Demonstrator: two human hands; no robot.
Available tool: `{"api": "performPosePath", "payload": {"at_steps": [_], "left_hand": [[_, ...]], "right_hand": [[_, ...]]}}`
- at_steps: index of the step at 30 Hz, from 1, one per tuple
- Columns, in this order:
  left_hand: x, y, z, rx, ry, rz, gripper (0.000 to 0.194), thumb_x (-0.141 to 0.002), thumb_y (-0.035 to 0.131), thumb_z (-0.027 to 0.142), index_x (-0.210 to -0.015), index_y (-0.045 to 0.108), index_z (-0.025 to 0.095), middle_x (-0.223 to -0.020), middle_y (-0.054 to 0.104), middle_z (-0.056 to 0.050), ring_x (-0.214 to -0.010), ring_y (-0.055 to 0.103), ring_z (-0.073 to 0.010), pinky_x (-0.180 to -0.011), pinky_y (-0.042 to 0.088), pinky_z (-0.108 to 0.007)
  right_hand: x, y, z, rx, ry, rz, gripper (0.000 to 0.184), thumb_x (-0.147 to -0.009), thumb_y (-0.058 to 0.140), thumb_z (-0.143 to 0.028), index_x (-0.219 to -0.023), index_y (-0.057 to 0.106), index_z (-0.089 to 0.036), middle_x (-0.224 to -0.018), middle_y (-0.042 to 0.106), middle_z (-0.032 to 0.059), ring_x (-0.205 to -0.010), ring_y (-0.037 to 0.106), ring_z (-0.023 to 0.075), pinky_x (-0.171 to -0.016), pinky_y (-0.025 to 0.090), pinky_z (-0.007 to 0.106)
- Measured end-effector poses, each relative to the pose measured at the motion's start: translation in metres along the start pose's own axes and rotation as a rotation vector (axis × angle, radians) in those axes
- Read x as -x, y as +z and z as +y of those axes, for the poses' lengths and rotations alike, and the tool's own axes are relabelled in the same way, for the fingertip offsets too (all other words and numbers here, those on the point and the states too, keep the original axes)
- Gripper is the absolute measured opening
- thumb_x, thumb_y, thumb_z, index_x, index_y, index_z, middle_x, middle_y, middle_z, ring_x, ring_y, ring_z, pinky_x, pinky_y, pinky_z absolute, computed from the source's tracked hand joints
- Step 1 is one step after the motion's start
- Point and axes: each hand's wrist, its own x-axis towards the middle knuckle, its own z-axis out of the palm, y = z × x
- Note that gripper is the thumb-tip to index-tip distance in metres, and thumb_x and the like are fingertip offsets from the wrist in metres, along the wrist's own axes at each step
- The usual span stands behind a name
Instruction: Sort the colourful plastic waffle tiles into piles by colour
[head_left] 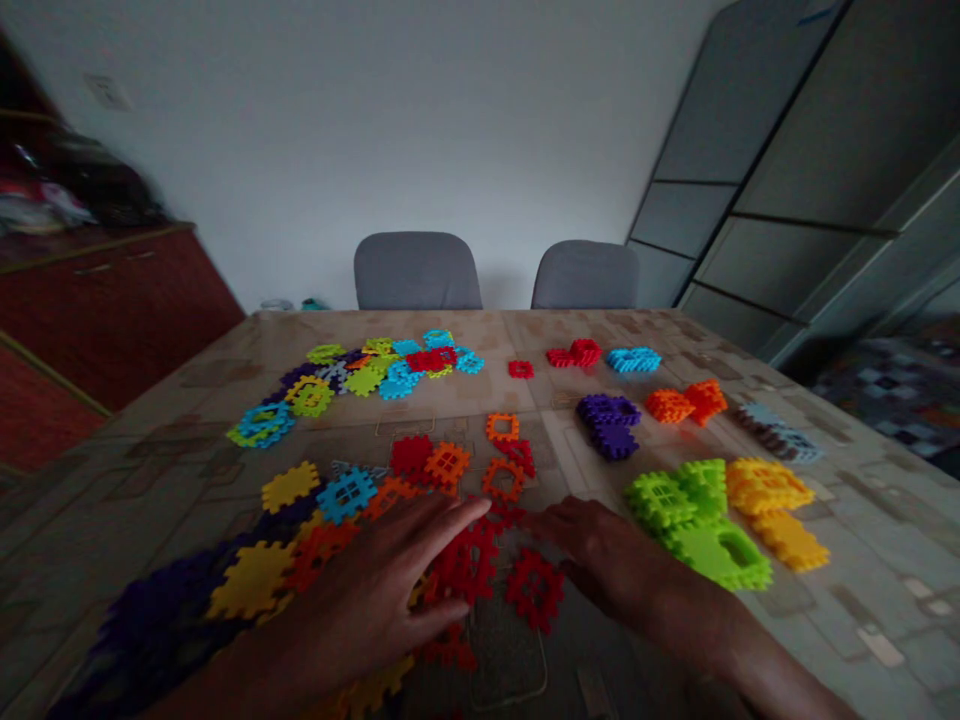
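My left hand (390, 570) is spread over a mixed heap of toothed plastic building pieces, thumb and fingers apart around a red window-like piece (471, 562). My right hand (589, 545) comes in from the right with its fingertips at the edge of a small red piece (507, 515); its thumb sits apart, lower down. Just below those fingertips lies a red toothed square (535, 590). Beyond the hands are an orange ring-like piece (503, 480), a red triangular frame (519, 456) and an orange square frame (502, 427).
On the right stand colour-sorted piles: green (697, 525), yellow (780, 510), purple (609, 422), orange (686, 402), grey (780, 433), blue (634, 360) and red (576, 353). A mixed pile (364, 378) lies at the far left. Two grey chairs (417, 272) face the table's far edge.
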Motion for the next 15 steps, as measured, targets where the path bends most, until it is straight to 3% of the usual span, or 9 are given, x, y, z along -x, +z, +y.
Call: {"api": "performPosePath", "payload": {"at_steps": [2, 4, 7, 11, 15], "left_hand": [[-0.001, 0.000, 0.002, 0.005, 0.011, -0.008, 0.088, -0.082, 0.078, 0.025, -0.155, 0.032, 0.045, -0.151, 0.054, -0.002, -0.133, 0.056, -0.0301, -0.111, 0.047, -0.046], [-0.002, 0.001, 0.003, 0.004, 0.011, -0.014, 0.092, -0.081, 0.078, 0.023, -0.156, 0.030, 0.045, -0.152, 0.053, -0.003, -0.134, 0.055, -0.0305, -0.111, 0.047, -0.047], [-0.002, 0.005, 0.003, 0.000, 0.002, -0.003, 0.094, -0.080, 0.077, 0.023, -0.157, 0.028, 0.045, -0.153, 0.052, -0.003, -0.136, 0.053, -0.0317, -0.112, 0.045, -0.049], [0.004, 0.007, 0.000, -0.021, -0.010, 0.017, 0.094, -0.081, 0.074, 0.025, -0.158, 0.024, 0.044, -0.150, 0.054, -0.005, -0.133, 0.056, -0.0325, -0.110, 0.048, -0.049], [0.010, 0.005, 0.000, -0.004, -0.010, 0.001, 0.093, -0.084, 0.072, 0.023, -0.157, 0.021, 0.047, -0.148, 0.056, -0.003, -0.131, 0.058, -0.0291, -0.110, 0.049, -0.046]], "right_hand": [[-0.001, 0.001, -0.007, 0.035, 0.136, -0.026, 0.049, -0.091, 0.066, -0.014, -0.140, 0.059, -0.018, -0.128, 0.068, 0.0164, -0.116, 0.064, 0.0311, -0.100, 0.051, 0.045], [-0.002, 0.007, -0.014, 0.065, 0.199, -0.061, 0.071, -0.084, 0.077, -0.024, -0.148, 0.050, -0.016, -0.134, 0.064, 0.0201, -0.121, 0.061, 0.0368, -0.102, 0.049, 0.051], [-0.005, 0.017, -0.018, 0.069, 0.119, -0.091, 0.093, -0.077, 0.083, -0.021, -0.157, 0.037, -0.017, -0.138, 0.060, 0.0214, -0.124, 0.057, 0.0403, -0.104, 0.046, 0.057], [-0.005, 0.018, -0.009, -0.059, -0.082, -0.040, 0.090, -0.082, 0.073, -0.006, -0.159, 0.031, -0.026, -0.144, 0.058, 0.0137, -0.128, 0.055, 0.0304, -0.111, 0.042, 0.048], [0.000, 0.006, 0.002, -0.123, -0.038, 0.006, 0.092, -0.080, 0.073, -0.002, -0.158, 0.034, -0.029, -0.142, 0.060, 0.0101, -0.129, 0.055, 0.0269, -0.109, 0.044, 0.042]]}}
